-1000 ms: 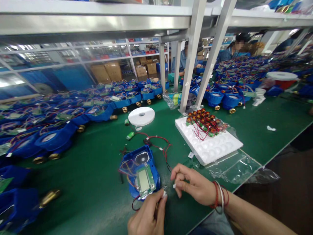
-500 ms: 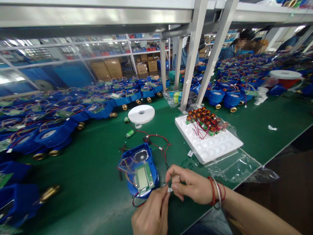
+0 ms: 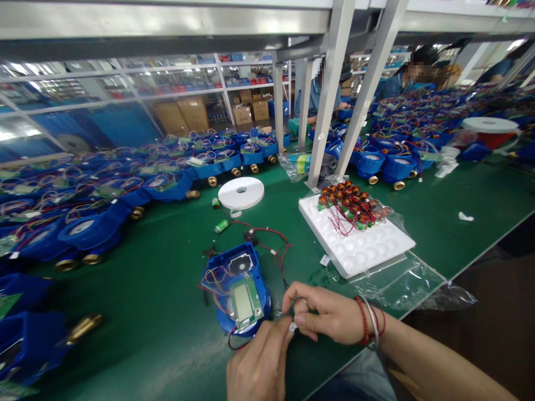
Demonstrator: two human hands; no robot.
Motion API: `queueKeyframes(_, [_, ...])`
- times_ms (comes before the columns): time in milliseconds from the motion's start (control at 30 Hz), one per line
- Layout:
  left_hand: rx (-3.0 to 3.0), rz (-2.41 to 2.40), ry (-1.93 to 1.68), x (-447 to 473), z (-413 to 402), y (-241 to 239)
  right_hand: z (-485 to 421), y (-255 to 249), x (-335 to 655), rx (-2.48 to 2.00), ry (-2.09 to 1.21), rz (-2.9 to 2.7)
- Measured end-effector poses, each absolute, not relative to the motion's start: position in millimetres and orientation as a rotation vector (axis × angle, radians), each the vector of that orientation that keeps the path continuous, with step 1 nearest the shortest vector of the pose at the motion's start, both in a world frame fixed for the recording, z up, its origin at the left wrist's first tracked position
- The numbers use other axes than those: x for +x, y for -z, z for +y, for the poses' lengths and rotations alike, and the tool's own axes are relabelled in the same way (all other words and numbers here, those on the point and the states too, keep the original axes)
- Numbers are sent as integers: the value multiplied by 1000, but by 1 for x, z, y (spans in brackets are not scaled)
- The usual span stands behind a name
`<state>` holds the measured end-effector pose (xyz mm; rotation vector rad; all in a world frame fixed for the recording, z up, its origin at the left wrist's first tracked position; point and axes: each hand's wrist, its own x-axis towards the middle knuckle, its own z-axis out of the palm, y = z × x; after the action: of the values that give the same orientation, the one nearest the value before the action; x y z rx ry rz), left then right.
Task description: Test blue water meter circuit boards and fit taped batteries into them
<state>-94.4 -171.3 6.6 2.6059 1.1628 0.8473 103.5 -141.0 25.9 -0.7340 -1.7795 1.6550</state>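
Pinched between my two hands is a small white piece (image 3: 292,327), which looks like a wire connector; its details are too small to make out. My left hand (image 3: 258,359) is closed, fingertips on the piece. From the other side, my right hand (image 3: 324,314) grips it between thumb and finger. Just left of my hands lies an opened blue meter housing (image 3: 261,287) with a circuit board and grey display (image 3: 243,302). A red and black wire (image 3: 234,344) runs from the housing under my left hand. Another red and black lead (image 3: 284,266) reaches toward my right hand.
A white foam tray (image 3: 363,256) holds several coils with red wires (image 3: 346,200). Beyond the housing lie a white tape roll (image 3: 241,193) and a green battery (image 3: 221,226). Rows of blue meters (image 3: 167,186) line the left and back. Metal posts (image 3: 326,106) rise behind; co-workers sit farther off.
The small white piece has turned slightly between my fingertips, and my left fingers have shifted a little. Everything else stays in place.
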Motion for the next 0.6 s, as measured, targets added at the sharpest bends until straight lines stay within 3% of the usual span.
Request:
queueKeyframes(367, [2651, 1192, -876, -92, -174, -6, -138, -18, 102, -696, -1869, -1680])
queueKeyframes(600, [2700, 1265, -906, -96, -171, -2, -141, -23, 97, -836, -1687, -1791])
